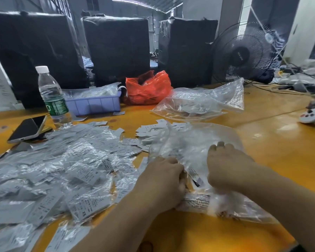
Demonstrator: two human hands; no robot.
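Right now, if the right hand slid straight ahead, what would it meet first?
Probably the loose paper labels beyond the clear bag that the right hand rests on; depth is unclear.

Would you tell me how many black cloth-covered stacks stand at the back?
3 black cloth-covered stacks: left stack, middle stack, right stack; others may be hidden.

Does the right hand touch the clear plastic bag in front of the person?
Touching. The head view shows the right hand resting on the clear plastic bag, with no gap visible.

water bottle, phone, fan
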